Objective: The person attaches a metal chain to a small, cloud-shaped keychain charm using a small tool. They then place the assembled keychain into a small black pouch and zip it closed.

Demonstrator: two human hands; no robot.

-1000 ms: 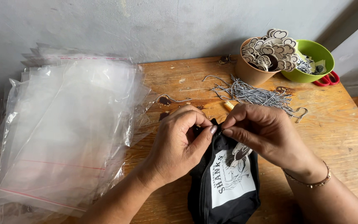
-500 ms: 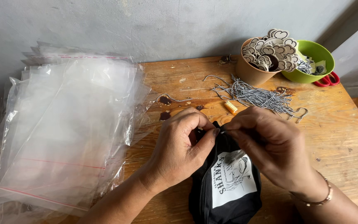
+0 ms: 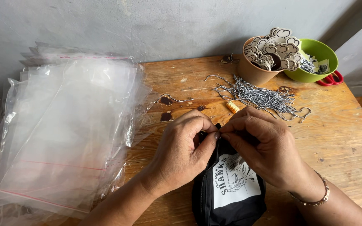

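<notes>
My left hand [image 3: 185, 144] and right hand [image 3: 265, 146] have drawn closer, fingertips now pinched together on the top edge of the black pouch [image 3: 229, 188] lying just beneath them; the cord pile [image 3: 260, 96] sits beyond

Clear bags [image 3: 63, 134] left; white label [image 3: 235, 180]

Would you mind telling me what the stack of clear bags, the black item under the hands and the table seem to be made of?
Clear bags: thin glossy plastic film, judging by the see-through sheen and wrinkles. Black item: apparently soft matte fabric with a white printed patch; it folds loosely under the left hand and right hand. Table: wood, showing grain, plank lines and dark stains.
</notes>
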